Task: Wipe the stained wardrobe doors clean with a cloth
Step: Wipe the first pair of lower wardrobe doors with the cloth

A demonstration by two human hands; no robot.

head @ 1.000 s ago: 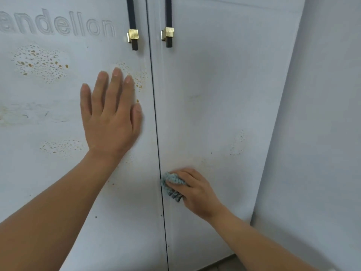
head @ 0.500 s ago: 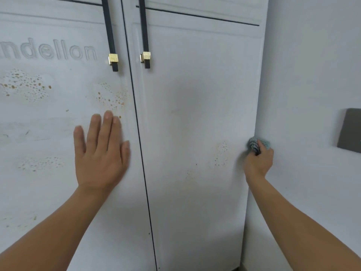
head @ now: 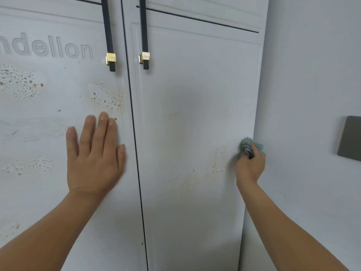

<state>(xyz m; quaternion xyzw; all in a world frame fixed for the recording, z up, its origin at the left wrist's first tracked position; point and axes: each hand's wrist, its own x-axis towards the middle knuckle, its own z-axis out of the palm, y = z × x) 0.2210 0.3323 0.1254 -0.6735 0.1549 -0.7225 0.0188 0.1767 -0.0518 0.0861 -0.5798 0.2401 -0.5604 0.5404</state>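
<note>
Head view shows two white wardrobe doors meeting at a dark vertical seam. The left hand lies flat on the left door, fingers straight and close together pointing to 12 o'clock, holding nothing. The right hand is curled round a bunched blue-grey cloth, which sticks out of the fist at 12 o'clock and is pressed against the outer edge of the right door, where it meets the grey wall. Orange-brown speckled stains sit on the left door just at 12 o'clock from the left fingertips, with more patches at 10 o'clock and 9 o'clock from that hand. On the right door, a fainter speckled patch lies just at 9 o'clock from the right hand, and another further toward 8 o'clock. Two dark ribbed handles, the left handle and the right handle, hang either side of the seam, each with a brass collar near its lower end. Raised lettering reading "ndellon" runs across the left door. A dark grey wall plate is at 3 o'clock from the cloth.
</note>
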